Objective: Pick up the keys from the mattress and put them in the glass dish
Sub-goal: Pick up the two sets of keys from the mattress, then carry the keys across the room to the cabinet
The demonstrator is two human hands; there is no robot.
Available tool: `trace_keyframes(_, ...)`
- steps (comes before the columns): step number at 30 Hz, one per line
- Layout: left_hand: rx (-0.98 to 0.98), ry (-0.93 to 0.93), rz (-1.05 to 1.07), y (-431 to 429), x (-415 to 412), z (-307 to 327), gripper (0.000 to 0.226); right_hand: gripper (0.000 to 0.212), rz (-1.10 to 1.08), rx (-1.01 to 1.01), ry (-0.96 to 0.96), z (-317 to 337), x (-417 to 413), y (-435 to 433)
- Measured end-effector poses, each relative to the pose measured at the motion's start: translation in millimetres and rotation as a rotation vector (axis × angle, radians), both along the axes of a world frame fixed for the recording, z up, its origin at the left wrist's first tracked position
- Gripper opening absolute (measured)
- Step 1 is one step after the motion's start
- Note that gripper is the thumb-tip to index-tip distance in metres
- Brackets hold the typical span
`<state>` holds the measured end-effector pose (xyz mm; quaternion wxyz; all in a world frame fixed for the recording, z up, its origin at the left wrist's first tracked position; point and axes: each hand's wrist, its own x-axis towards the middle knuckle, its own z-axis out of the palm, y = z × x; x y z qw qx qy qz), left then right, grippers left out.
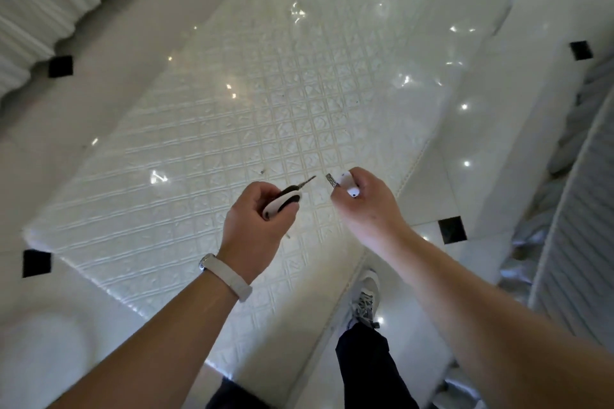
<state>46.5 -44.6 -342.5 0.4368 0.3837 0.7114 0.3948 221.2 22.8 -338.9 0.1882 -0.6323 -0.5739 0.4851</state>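
My left hand (257,217) is closed around a key with a black-and-white fob (282,201), its metal blade pointing up and right. My right hand (367,199) grips a second key with a white fob (347,184), its short textured blade pointing left. Both hands hover close together above the near right part of the white quilted mattress (259,103), which lies wrapped in shiny plastic on the floor. No glass dish is in view.
White glossy floor tiles with small black squares (60,66) surround the mattress. A ribbed white roll (36,7) lies at the top left. Grey fabric and a slatted panel (571,209) stand at the right. My shoe (365,299) is on the floor beside the mattress edge.
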Motion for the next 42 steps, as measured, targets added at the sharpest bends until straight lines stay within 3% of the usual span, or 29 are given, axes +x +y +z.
trace_keyframes(11, 0.156, -0.071, -0.052, -19.3, -42.9, 170.3, 0.018, 0.018, -0.218, 0.167, -0.028, 175.4, -21.6, -51.0)
trace_keyframes(16, 0.188, -0.091, -0.161, -30.4, -33.9, 219.5, 0.018, 0.024, -0.338, 0.111, 0.000, 231.1, -17.0, -87.9)
trace_keyframes(23, 0.287, -0.073, -0.358, -29.4, 8.2, 272.6, 0.018, 0.027, -0.449, 0.192, -0.010, 290.3, 29.7, -127.9)
trace_keyframes(32, 0.313, -0.082, -0.458, -48.1, 125.5, 312.3, 0.016, 0.021, -0.575, 0.288, 0.029, 326.7, 149.3, -170.3)
trace_keyframes(42, 0.376, -0.067, -0.616, -87.3, 354.0, 352.0, 0.017, 0.006, -0.635, 0.310, -0.022, 350.2, 367.4, -227.4)
